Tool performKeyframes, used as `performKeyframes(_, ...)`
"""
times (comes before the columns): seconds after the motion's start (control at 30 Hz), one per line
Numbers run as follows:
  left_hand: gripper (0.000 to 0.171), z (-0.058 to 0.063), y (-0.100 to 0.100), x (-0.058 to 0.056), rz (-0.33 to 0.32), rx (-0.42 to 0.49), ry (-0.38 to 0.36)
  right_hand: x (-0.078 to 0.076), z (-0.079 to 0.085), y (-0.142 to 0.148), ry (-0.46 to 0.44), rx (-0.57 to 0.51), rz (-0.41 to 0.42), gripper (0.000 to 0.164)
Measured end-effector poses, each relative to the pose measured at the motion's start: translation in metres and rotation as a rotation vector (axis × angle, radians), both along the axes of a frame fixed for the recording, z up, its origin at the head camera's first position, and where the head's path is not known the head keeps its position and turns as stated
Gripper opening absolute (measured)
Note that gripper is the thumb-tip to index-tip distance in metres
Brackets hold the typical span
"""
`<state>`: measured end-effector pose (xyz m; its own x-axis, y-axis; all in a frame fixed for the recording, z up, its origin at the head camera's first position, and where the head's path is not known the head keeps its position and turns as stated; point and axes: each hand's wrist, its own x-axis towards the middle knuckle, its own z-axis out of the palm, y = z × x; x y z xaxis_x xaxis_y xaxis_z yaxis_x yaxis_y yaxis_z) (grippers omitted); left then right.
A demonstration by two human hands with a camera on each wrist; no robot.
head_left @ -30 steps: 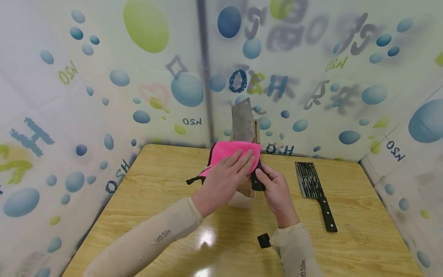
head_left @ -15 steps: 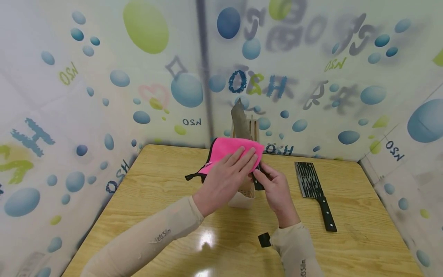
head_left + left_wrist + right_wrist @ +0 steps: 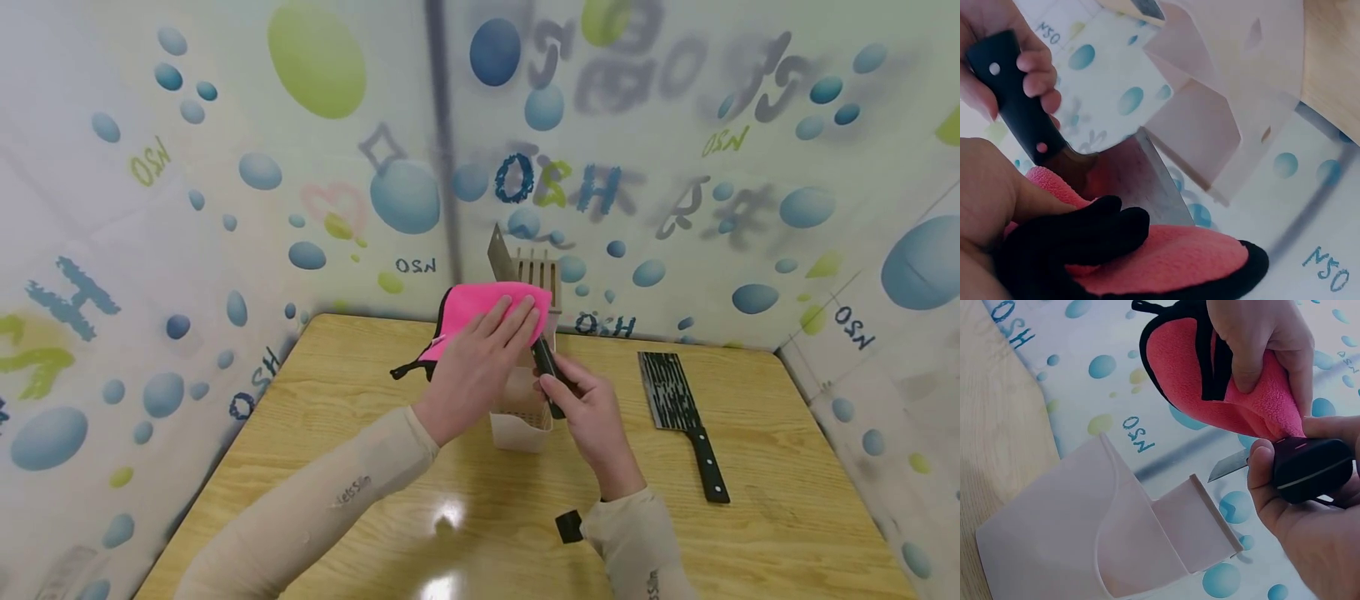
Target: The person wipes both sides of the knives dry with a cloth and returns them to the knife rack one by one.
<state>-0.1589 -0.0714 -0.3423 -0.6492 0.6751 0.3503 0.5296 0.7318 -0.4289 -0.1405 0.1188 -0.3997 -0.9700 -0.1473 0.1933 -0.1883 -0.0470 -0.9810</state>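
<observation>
My right hand [image 3: 600, 417] grips the black riveted handle of a cleaver [image 3: 501, 254], whose metal blade slants up and to the left. A pink cloth with black edging [image 3: 468, 304] is pinched in my left hand [image 3: 480, 358], thumb on one side and fingers on the other. In the left wrist view the cloth [image 3: 1179, 256] lies against the blade near the handle [image 3: 1025, 100], and part of the blade is hidden by it. From the right wrist, the handle's butt end [image 3: 1313, 469] shows between thumb and fingers, with only a short stretch of blade visible.
A pale knife holder [image 3: 520, 432] with a slotted back stands on the wooden table [image 3: 360, 375] just behind the hands. To the right lies a second cleaver [image 3: 667, 387] with a black-streaked blade. Patterned walls [image 3: 405, 196] enclose the table's back and sides.
The cleaver has turned from nearly face-on to more edge-on, its tip shifting left. Both hands moved slightly left, the cloth a little upward too. More of the holder's slots now show.
</observation>
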Motion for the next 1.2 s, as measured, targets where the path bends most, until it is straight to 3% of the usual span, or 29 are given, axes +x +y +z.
performKeyframes(0.17, 0.068, 0.001, -0.004, -0.009, 0.006, 0.063, -0.024, 0.001, -0.001, -0.001, 0.015, 0.019, 0.002, 0.038)
performKeyframes(0.37, 0.067, 0.0, -0.007, -0.011, 0.023, 0.055, -0.014, 0.003, 0.0, -0.001, 0.025, 0.037, -0.016, 0.038)
performKeyframes(0.83, 0.073, -0.003, -0.007, 0.002, -0.016, 0.023, 0.019, 0.001, 0.004, -0.002, 0.053, 0.052, -0.08, 0.039)
performKeyframes(1.2, 0.072, -0.003, -0.003, 0.016, -0.036, -0.034, 0.02, -0.001, 0.009, -0.001, 0.006, 0.073, -0.11, 0.046)
